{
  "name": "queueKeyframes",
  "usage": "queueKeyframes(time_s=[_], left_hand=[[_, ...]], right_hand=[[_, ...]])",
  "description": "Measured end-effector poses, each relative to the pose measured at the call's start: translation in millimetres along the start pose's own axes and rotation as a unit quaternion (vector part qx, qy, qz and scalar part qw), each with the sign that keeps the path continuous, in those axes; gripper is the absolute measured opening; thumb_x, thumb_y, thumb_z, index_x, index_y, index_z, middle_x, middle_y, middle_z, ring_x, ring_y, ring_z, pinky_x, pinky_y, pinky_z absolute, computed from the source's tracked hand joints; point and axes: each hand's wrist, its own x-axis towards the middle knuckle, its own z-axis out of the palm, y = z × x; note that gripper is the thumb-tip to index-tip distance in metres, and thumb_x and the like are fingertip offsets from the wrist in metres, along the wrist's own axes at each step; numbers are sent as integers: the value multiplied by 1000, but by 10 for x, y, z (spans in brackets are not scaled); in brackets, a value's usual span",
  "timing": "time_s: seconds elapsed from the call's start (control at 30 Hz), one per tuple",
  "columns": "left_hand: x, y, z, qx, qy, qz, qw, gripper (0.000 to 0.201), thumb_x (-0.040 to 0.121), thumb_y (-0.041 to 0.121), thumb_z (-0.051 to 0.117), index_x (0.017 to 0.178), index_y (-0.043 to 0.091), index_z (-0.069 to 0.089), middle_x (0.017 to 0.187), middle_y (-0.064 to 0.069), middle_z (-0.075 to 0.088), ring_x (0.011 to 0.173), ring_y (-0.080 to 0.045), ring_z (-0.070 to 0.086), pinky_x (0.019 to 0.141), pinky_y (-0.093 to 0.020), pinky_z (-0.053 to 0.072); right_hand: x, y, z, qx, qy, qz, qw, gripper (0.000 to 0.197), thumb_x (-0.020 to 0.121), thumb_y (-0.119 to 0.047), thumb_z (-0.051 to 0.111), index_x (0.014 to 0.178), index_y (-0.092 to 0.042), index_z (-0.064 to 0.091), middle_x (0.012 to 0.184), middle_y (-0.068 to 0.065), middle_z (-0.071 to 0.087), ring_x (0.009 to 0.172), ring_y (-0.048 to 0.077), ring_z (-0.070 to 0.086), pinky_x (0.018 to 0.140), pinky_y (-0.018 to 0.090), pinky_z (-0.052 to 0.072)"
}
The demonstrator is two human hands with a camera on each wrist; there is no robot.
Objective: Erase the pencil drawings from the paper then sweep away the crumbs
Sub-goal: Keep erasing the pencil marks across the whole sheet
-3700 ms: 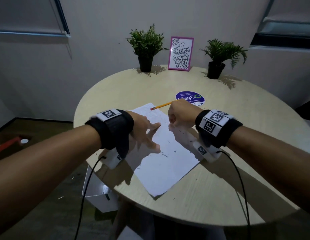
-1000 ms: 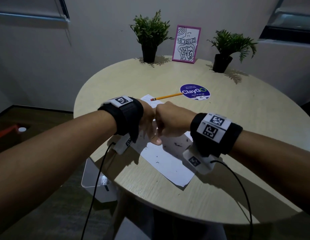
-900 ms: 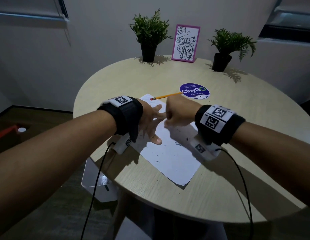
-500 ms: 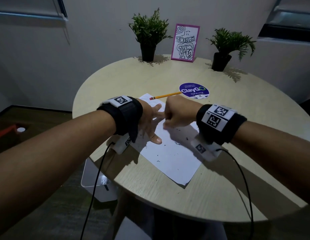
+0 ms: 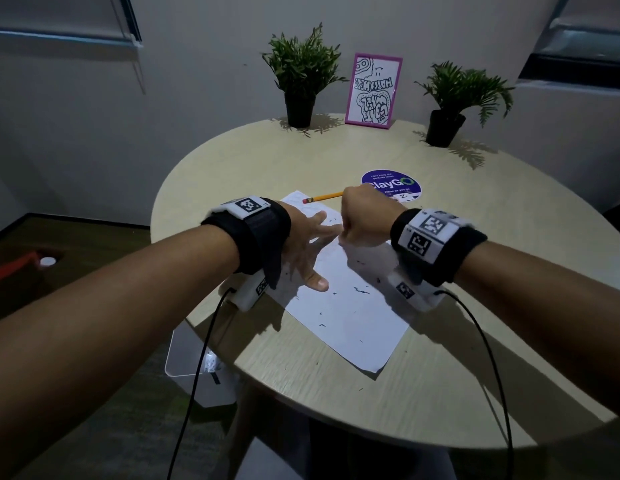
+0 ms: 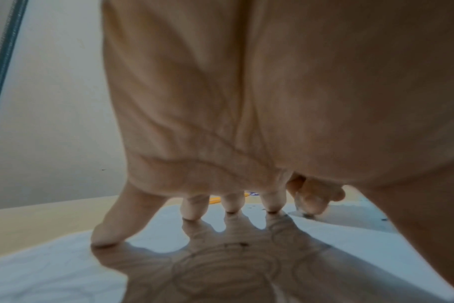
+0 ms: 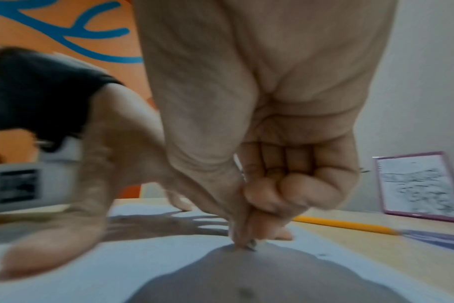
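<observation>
Pale grey walls close off the far side of the room, and a round light-wood table [image 5: 474, 358] fills the middle of the head view. Below its near left edge a white bin [image 5: 197, 372] is seen on the floor.

On the table the paper [image 5: 353, 317] is laid slantwise, its long axis running from the far left corner to the near right corner. Faint pencil drawings [image 6: 220, 266] are made out on it in the left wrist view, and dark crumbs [image 5: 360, 290] are scattered over its middle and near part.

At the left, the left hand [image 5: 303, 245] is spread flat, fingers straight and apart, fingertips [image 6: 192, 213] pressed on the sheet; nothing is gripped by it. Just right of it, the right hand [image 5: 362, 220] is curled into a fist over the far part of the sheet, with thumb and fingers pinched around a small eraser [image 7: 249, 245] whose dark tip is touched to the paper. Most of the eraser is hidden by the fingers.

Beyond the hands a yellow pencil [image 5: 324, 196] is lying across the far corner of the sheet, its pink end pointed left. Right of it a round purple sticker [image 5: 391, 185] is fixed to the tabletop. At the far edge stand a potted plant [image 5: 301, 77], a pink-framed drawing [image 5: 374, 91] and a second potted plant [image 5: 457, 98], well apart from the paper.
</observation>
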Motion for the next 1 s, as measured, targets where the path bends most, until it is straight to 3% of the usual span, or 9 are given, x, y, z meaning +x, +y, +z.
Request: queueKeyframes(time_s=[0.1,0.17,0.3,0.43,0.6,0.67,0.77,0.9,1.0], left_hand=[[-10,-50,-72,-51,-22,-43,998,75,89,43,70,150,11,39,155,-15,38,126,-26,51,87,-21,48],[-90,-30,-151,-63,-35,-37,997,57,88,30,74,136,7,56,138,-13,57,87,-16,60,64,-12,46],[-50,-11,-62,14,-15,1,1000,114,65,80,61,157,40,4,166,-2,-1,150,-28,19,119,-47,24],[6,-30,-21,21,-11,12,1000,118,70,78,61,155,42,-13,165,0,-17,153,-31,1,120,-56,15],[-85,-28,-92,30,66,51,996,64,68,76,69,119,39,56,132,2,56,128,-26,51,103,-34,41],[-68,-27,-69,24,-4,18,1000,103,67,77,66,153,42,19,164,0,16,147,-30,27,114,-46,31],[-60,-23,-59,17,-36,7,999,128,62,76,65,153,42,-18,164,2,-23,153,-31,1,120,-57,16],[-96,5,-75,21,-1,8,1000,93,80,68,63,155,35,20,163,-4,19,148,-27,24,113,-41,26],[-100,11,-97,26,56,34,998,50,75,66,72,102,26,61,102,2,62,115,-23,56,93,-26,41]], right_hand=[[-112,-232,59,-4,-30,-74,997,29,84,-10,68,65,-16,47,65,-4,39,58,10,39,47,23,26],[-183,-285,65,18,-55,-115,992,38,85,-13,70,60,-25,44,65,-6,44,59,6,40,50,22,30],[-58,-71,19,17,-54,-51,997,24,80,-23,79,63,-18,62,58,-2,52,58,18,54,59,29,44],[4,4,-10,-16,-11,-12,1000,21,86,-17,72,79,-4,58,66,1,40,70,27,52,56,25,38],[-130,-234,90,15,-65,-101,993,24,81,-20,75,67,-9,59,67,-1,56,66,15,51,57,28,42],[-44,-119,54,20,-64,-63,996,25,79,-24,78,69,-6,65,62,2,57,63,17,55,58,30,47],[81,45,-22,0,-15,14,1000,30,79,-26,82,79,-10,57,69,3,50,61,17,52,55,29,45],[-34,-150,32,-18,-20,-42,999,36,91,-15,64,67,-11,37,69,2,40,64,18,42,48,24,27],[-138,-257,86,6,-61,-95,994,31,84,-18,73,59,-15,54,64,-2,51,61,11,46,51,24,33]])
